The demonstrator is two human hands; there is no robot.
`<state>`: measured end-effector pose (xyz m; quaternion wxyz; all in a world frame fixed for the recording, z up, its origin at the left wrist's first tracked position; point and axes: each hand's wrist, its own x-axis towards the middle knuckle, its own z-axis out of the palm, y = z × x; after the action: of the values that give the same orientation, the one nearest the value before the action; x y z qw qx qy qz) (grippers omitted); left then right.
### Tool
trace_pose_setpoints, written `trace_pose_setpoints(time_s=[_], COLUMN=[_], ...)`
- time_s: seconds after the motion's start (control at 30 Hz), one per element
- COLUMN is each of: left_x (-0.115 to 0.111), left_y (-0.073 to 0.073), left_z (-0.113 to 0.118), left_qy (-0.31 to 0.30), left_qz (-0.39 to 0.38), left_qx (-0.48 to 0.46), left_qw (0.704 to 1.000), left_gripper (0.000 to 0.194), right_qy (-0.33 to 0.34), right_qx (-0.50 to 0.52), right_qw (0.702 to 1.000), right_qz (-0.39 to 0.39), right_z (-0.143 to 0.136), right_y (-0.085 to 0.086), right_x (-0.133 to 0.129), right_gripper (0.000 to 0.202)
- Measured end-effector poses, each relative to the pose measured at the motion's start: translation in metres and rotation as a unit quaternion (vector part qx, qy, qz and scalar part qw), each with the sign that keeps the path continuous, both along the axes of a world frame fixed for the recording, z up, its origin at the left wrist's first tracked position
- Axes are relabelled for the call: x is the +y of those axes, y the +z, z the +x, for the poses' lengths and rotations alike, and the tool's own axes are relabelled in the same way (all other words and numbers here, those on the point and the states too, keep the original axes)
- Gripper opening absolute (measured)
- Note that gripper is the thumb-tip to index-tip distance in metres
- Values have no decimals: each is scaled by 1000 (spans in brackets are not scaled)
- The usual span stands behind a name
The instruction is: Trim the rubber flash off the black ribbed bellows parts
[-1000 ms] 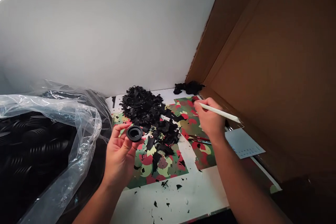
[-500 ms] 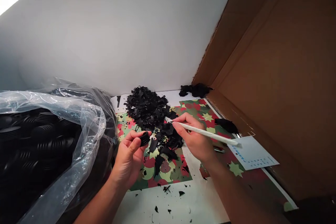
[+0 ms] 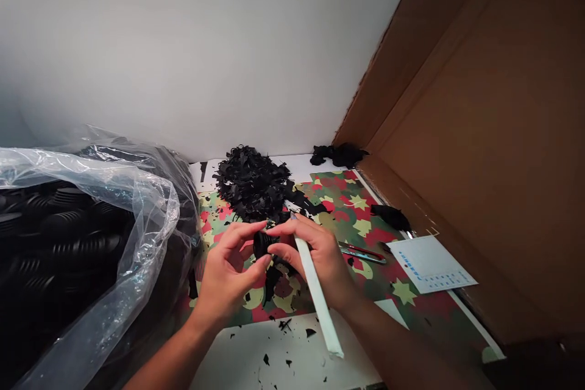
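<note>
A small black ribbed rubber bellows (image 3: 262, 244) is held up between my two hands, over the littered sheet. My left hand (image 3: 226, 265) has its thumb and fingers around the left end of it. Across from it, my right hand (image 3: 322, 259) touches the bellows' right side with thumb and fingertip. That same hand grips a long tool with a white-wrapped handle (image 3: 320, 298), which slants down toward me. A small grey tip shows beyond the fingers. Behind the hands rises a heap of black rubber trimmings (image 3: 251, 186).
On the left stands a clear plastic bag (image 3: 150, 195) full of black ribbed parts (image 3: 68, 225). A camouflage-patterned sheet (image 3: 338, 189) covers the table. Tweezers (image 3: 363, 253), a white printed card (image 3: 434, 263) and black cloth (image 3: 340, 155) lie rightward, beside a cardboard wall (image 3: 479, 134).
My right hand has come left and nearer to the bellows, now touching it. The white handle has swung from pointing right to pointing down toward me. My left hand's fingers have spread around the bellows.
</note>
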<state>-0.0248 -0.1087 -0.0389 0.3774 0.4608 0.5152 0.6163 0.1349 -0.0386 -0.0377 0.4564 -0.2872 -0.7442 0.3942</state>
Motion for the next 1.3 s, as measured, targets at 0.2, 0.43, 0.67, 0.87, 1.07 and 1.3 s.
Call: trace_pose_setpoints(time_s=[0.2, 0.43, 0.67, 0.87, 1.07, 1.3], left_x=[-3, -5, -7, -2, -4, -4], left_y=[3, 7, 5, -10, -15, 4], left_z=[0, 3, 1, -6, -4, -11], left_qy=[64, 49, 24, 149, 111, -30], left_qz=[51, 100, 144, 180, 174, -6], left_qx=[177, 217, 151, 243, 273, 71], left_qw=[981, 970, 978, 941, 940, 997], left_gripper=[22, 15, 23, 28, 27, 34], right_qy=[-7, 17, -61, -2, 2, 23], right_qx=[2, 36, 33, -155, -63, -26], right_qw=[999, 992, 977, 983, 998, 978], right_qz=[47, -118, -203, -97, 23, 204], right_z=[-3, -16, 18, 14, -6, 7], right_y=[0, -8, -18, -8, 0, -10], right_x=[-2, -1, 50, 32, -1, 15], right_gripper=[17, 14, 39, 45, 22, 9])
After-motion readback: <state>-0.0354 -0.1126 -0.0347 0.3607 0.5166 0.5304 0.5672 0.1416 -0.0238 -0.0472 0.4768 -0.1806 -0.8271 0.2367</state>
